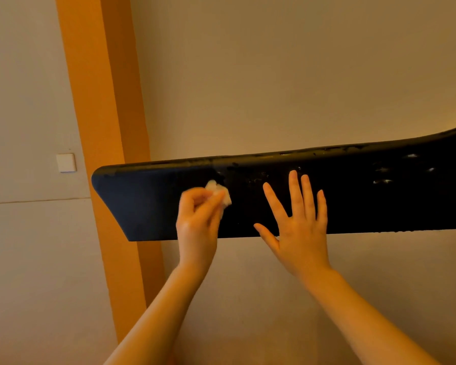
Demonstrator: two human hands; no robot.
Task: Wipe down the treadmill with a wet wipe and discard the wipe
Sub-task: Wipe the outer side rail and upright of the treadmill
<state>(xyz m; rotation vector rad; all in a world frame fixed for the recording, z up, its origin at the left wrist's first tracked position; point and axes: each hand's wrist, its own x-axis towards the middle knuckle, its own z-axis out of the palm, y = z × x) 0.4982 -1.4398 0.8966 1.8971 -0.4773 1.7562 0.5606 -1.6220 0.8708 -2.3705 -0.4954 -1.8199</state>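
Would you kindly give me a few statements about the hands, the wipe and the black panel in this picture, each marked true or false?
1. The left hand pinches a crumpled white wipe against the black panel. True.
2. The right hand is curled into a fist. False: its fingers are spread and straight, lying flat on the panel.
3. Wet streaks show on the panel to the right of the hands. True.
4. The wall switch is right of the panel. False: it is on the wall to the left.

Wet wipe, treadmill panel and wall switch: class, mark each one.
wet wipe (219,192): head view, crumpled white tip above the fingers.
treadmill panel (148,201): head view, bare left end.
wall switch (66,162): head view, plate centre.
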